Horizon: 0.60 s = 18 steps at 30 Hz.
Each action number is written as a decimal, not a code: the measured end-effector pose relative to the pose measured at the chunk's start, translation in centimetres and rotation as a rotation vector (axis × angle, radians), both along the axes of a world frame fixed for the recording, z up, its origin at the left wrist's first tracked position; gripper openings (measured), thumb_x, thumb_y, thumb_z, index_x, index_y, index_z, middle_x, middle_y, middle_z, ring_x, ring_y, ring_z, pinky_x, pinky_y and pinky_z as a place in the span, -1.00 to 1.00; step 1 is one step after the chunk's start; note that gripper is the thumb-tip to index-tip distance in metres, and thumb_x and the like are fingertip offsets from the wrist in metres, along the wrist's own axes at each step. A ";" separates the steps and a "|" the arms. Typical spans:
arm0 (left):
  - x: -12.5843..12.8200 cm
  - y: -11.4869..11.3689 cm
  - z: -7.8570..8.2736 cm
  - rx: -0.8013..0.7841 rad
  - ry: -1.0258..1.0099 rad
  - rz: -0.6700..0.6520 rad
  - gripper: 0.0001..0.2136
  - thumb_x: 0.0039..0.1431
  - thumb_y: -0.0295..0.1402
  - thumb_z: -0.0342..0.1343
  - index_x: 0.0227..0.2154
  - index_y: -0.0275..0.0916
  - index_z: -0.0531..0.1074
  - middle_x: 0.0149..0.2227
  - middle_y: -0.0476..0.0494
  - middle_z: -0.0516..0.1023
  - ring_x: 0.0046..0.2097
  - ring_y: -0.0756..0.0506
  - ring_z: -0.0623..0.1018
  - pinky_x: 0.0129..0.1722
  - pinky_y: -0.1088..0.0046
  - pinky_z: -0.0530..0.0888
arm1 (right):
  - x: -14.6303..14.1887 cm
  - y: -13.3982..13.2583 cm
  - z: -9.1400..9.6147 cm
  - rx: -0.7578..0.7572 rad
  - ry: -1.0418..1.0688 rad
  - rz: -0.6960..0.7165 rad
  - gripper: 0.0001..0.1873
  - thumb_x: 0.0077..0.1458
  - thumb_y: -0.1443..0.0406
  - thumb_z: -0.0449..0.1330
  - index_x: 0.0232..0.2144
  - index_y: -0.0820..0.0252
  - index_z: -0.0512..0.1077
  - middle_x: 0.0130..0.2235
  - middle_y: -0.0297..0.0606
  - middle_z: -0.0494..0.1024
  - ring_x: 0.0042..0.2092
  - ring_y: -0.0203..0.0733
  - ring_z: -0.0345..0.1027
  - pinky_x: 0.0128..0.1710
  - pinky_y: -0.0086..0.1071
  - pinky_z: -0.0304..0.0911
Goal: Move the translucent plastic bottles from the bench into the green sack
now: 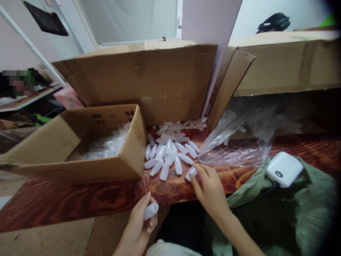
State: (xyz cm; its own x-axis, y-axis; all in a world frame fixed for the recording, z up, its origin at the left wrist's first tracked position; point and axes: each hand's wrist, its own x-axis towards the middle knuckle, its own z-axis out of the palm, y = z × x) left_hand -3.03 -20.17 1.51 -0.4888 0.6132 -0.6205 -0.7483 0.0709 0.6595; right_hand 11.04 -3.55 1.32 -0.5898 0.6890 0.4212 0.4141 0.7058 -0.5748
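Observation:
My left hand (140, 218) is closed around a small translucent white plastic bottle (151, 211), its round neck end pointing up and to the right. Thumb and index finger of my right hand (209, 186) pinch the end of another such bottle (190, 174), low over the table near its front edge. Just left of that hand, several more translucent bottles (170, 156) lie in a loose heap on the reddish wood-grain table (112, 193). Behind the heap lie many small white pieces (186, 125) that look like caps.
On the left stands an open cardboard box (133, 170) partly filled with translucent plastic pieces (108, 144). A larger cardboard box (282, 67) with a clear plastic bag (239, 142) is on the right. A white device (285, 169) rests on green woven sacking (317, 199).

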 end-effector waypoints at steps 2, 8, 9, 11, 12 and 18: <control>-0.2 0.0 0.2 0.120 -0.146 0.024 -0.59 -0.27 -0.19 0.46 -0.49 -0.30 0.38 -0.59 0.10 0.33 -0.67 0.18 0.16 -0.73 0.71 0.06 | 0.2 2.3 -1.0 -0.033 -0.086 0.007 -0.67 0.22 0.22 0.08 0.01 0.20 0.37 0.03 -0.01 0.37 0.05 0.13 0.25 0.08 0.06 0.17; 0.8 0.6 0.0 0.315 -0.382 -0.058 -0.75 -0.06 -0.43 0.29 -0.28 -0.27 0.41 -0.39 -0.02 0.42 -0.63 0.18 0.19 -0.71 0.73 0.08 | 1.2 3.1 -1.5 -0.198 -0.132 0.170 -0.67 0.14 0.23 0.17 -0.04 0.17 0.31 -0.08 -0.14 0.30 -0.11 -0.08 0.36 -0.07 -0.19 0.35; 1.0 0.7 -0.1 0.322 -0.399 -0.080 -0.74 -0.07 -0.44 0.27 -0.27 -0.26 0.40 -0.38 -0.03 0.42 -0.62 0.17 0.21 -0.72 0.73 0.08 | 1.4 2.9 -1.4 -0.216 -0.135 0.187 -0.66 0.13 0.24 0.18 -0.04 0.16 0.30 -0.09 -0.15 0.28 -0.12 -0.09 0.36 -0.07 -0.20 0.35; 1.4 0.8 -0.3 0.315 -0.412 -0.117 -0.71 -0.11 -0.46 0.24 -0.26 -0.25 0.39 -0.35 -0.04 0.41 -0.59 0.15 0.24 -0.73 0.72 0.05 | 1.7 2.4 -1.2 -0.244 -0.138 0.226 -0.67 0.12 0.25 0.19 -0.06 0.14 0.30 -0.09 -0.17 0.26 -0.10 -0.10 0.34 -0.06 -0.22 0.34; 1.6 0.9 -0.3 0.303 -0.404 -0.124 -0.70 -0.13 -0.47 0.23 -0.26 -0.24 0.39 -0.34 -0.04 0.41 -0.58 0.14 0.26 -0.73 0.72 0.04 | 1.8 2.2 -1.2 -0.270 -0.128 0.244 -0.69 0.12 0.26 0.19 -0.07 0.14 0.29 -0.08 -0.17 0.25 -0.11 -0.11 0.34 -0.09 -0.25 0.34; 2.4 1.2 0.1 0.196 -0.238 -0.136 -0.65 -0.19 -0.49 0.15 -0.23 -0.23 0.36 -0.27 -0.06 0.44 -0.47 0.07 0.39 -0.70 0.71 0.15 | 1.7 0.8 -0.8 -0.487 -0.099 0.303 -0.89 0.18 0.27 0.15 -0.26 0.16 0.30 -0.22 -0.24 0.38 -0.28 -0.19 0.31 -0.30 -0.35 0.29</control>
